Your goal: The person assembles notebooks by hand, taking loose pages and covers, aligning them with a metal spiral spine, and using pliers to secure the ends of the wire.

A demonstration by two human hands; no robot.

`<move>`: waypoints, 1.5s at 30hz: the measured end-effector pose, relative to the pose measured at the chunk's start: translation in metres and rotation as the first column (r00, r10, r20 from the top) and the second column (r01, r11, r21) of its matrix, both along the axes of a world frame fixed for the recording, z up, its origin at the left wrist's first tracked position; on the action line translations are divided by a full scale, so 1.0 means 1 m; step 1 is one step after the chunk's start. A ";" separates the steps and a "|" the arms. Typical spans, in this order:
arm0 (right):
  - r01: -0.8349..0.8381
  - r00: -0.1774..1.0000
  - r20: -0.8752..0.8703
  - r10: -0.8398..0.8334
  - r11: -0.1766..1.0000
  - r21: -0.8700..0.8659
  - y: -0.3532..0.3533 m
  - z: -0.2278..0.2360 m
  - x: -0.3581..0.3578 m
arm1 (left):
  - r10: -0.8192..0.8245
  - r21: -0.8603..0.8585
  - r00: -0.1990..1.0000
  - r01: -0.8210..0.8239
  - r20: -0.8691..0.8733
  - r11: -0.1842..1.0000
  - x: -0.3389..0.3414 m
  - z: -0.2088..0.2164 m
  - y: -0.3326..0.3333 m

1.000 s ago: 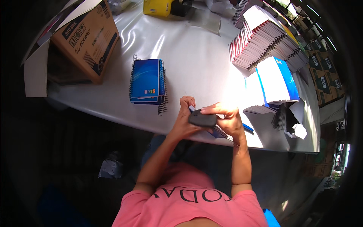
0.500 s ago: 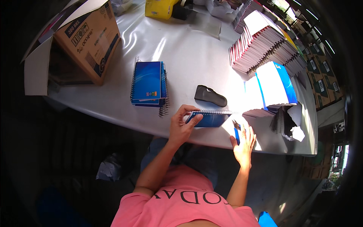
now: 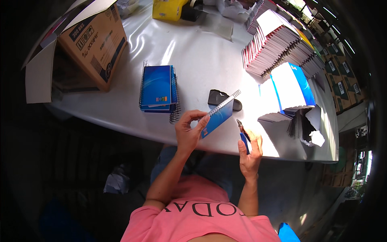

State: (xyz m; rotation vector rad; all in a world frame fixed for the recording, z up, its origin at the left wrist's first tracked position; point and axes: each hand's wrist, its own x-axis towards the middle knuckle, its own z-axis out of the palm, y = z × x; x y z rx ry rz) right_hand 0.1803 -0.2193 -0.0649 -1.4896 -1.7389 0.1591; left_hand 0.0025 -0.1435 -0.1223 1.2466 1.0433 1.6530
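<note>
My left hand (image 3: 189,131) pinches a blue spiral notebook (image 3: 219,119) at its left end, by the wire coil. The notebook is tilted, its far end raised up to the right. In my right hand (image 3: 251,151) are pliers with blue handles (image 3: 243,139), jaws pointing away from me and apart from the notebook. Just beyond the notebook lies a black oblong object (image 3: 219,97), partly hidden by the coil. To the left sits a small stack of blue spiral notebooks (image 3: 157,86), with coils sticking out on both sides.
An open cardboard box (image 3: 94,46) stands at the table's left. Tall stacks of books (image 3: 274,44) and blue-covered books (image 3: 288,88) fill the right side. Crumpled white paper (image 3: 317,138) lies by the right edge. A yellow package (image 3: 166,10) is at the back of the white table (image 3: 193,52).
My left hand has tilted the notebook, lifting its right end upward and away. My right hand with the pliers has drawn back to the left, away from the coil's end.
</note>
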 end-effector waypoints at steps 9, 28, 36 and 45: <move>-0.151 0.987 0.069 0.145 0.984 0.099 0.031 0.026 -0.024 | 0.115 0.342 0.987 -0.071 -0.110 0.937 0.012 -0.006 -0.010; -0.237 0.966 0.100 0.238 0.971 -0.022 0.024 0.054 -0.019 | -0.024 0.157 1.000 0.025 -0.011 0.987 0.007 0.009 -0.015; -0.046 0.982 0.180 0.061 0.995 -0.083 -0.007 0.048 -0.033 | 0.259 0.374 0.925 -0.144 -0.279 0.916 0.005 0.031 -0.015; -0.078 0.992 0.097 0.085 0.994 -0.074 -0.005 0.045 -0.030 | 0.269 0.394 0.912 -0.136 -0.308 0.909 0.003 0.026 -0.013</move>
